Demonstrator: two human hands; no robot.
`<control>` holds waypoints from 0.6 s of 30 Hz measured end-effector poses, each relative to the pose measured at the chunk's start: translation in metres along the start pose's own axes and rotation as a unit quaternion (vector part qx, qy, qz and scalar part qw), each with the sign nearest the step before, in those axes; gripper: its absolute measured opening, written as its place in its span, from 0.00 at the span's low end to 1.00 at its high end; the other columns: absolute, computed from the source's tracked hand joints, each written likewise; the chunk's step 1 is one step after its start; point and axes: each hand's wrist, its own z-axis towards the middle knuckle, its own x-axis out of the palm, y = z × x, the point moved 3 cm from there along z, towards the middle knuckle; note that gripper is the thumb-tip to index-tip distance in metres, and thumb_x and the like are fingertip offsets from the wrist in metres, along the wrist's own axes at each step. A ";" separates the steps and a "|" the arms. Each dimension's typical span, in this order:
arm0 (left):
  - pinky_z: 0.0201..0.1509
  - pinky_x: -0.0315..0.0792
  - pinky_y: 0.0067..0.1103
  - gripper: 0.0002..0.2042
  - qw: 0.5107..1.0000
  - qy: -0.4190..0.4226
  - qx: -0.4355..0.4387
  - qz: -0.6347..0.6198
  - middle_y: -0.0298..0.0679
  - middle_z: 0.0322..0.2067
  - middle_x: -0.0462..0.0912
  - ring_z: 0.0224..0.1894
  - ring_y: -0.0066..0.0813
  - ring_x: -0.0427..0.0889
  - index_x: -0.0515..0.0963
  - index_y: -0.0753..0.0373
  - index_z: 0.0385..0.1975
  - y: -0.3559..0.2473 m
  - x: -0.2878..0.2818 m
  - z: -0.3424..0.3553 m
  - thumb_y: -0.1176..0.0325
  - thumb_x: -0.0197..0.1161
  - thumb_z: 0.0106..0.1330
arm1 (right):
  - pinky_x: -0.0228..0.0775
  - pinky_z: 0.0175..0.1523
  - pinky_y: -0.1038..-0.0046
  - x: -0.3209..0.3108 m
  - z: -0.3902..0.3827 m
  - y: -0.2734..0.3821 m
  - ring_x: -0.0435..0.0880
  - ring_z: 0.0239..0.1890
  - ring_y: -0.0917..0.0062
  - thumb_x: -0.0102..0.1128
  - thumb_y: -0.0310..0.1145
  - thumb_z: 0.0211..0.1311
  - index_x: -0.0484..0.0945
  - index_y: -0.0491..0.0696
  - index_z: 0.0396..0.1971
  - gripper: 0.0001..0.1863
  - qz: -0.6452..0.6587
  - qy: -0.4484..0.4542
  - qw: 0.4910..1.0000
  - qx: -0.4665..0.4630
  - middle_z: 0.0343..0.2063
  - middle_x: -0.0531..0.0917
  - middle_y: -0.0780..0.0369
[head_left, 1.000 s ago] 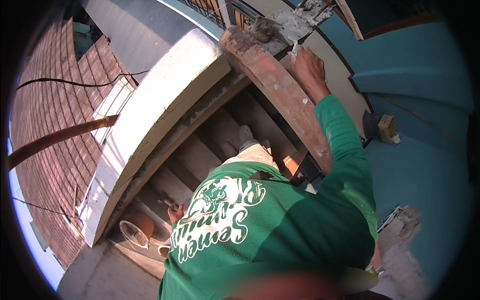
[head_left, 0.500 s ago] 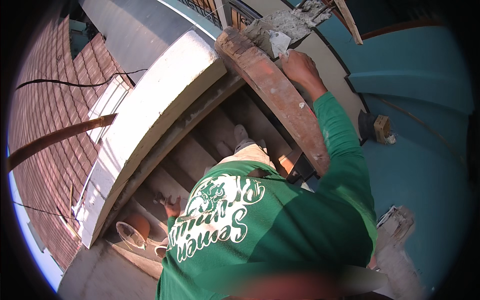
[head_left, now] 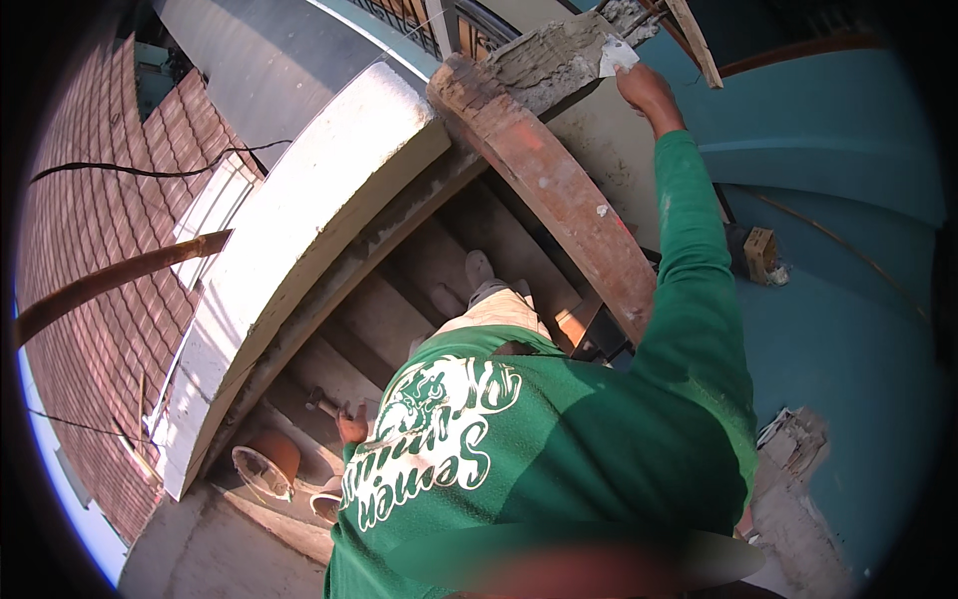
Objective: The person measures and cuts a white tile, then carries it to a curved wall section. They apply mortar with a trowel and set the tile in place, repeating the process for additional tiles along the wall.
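Note:
At the upper right, my right hand [head_left: 647, 92] is closed round a small scraper [head_left: 618, 56] with a flat pale blade. The blade is at the end of a rough grey mortar bed [head_left: 554, 60] on top of the wall. My right arm, in a green sleeve, is stretched far out. Low on my left, my left hand [head_left: 351, 425] is closed on a short tool [head_left: 318, 401] with a greyish end, whose kind I cannot make out. It hangs over the stair steps [head_left: 344, 349] beside my body.
A reddish-brown curved parapet [head_left: 559, 180] runs on the right of the stairs, a white one [head_left: 309, 190] on the left. An orange bucket [head_left: 271, 459] stands on the lower steps. Wooden sticks [head_left: 696, 40] jut out beyond the mortar. A small box [head_left: 763, 255] lies at the right.
My right hand has moved farther out and right with the scraper, along the mortar; that mortar now looks more levelled. My left hand has turned slightly, showing more of its tool.

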 end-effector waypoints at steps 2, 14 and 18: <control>0.70 0.72 0.38 0.38 1.000 0.000 0.006 -0.002 0.62 0.66 0.74 0.65 0.52 0.78 0.77 0.74 0.63 -0.002 -0.001 -0.002 0.47 0.77 0.63 | 0.80 0.54 0.51 -0.004 -0.006 -0.005 0.89 0.46 0.47 0.52 0.54 0.78 0.85 0.36 0.49 0.31 -0.026 -0.003 1.000 -0.011 0.43 0.89 0.43; 0.72 0.70 0.37 0.35 0.996 0.064 -0.014 -0.062 0.61 0.63 0.79 0.67 0.53 0.78 0.78 0.76 0.62 0.011 0.009 0.003 0.50 0.75 0.66 | 0.77 0.56 0.50 0.017 -0.057 0.010 0.85 0.50 0.50 0.63 0.50 0.71 0.87 0.43 0.45 0.23 0.018 -0.197 0.980 -0.036 0.46 0.85 0.49; 0.72 0.70 0.36 0.36 0.997 0.062 -0.010 -0.036 0.60 0.64 0.79 0.68 0.52 0.78 0.77 0.75 0.63 -0.010 -0.001 -0.001 0.49 0.75 0.67 | 0.78 0.55 0.50 0.019 -0.062 -0.003 0.85 0.52 0.51 0.64 0.50 0.70 0.86 0.44 0.44 0.21 0.017 -0.197 0.980 -0.036 0.46 0.85 0.51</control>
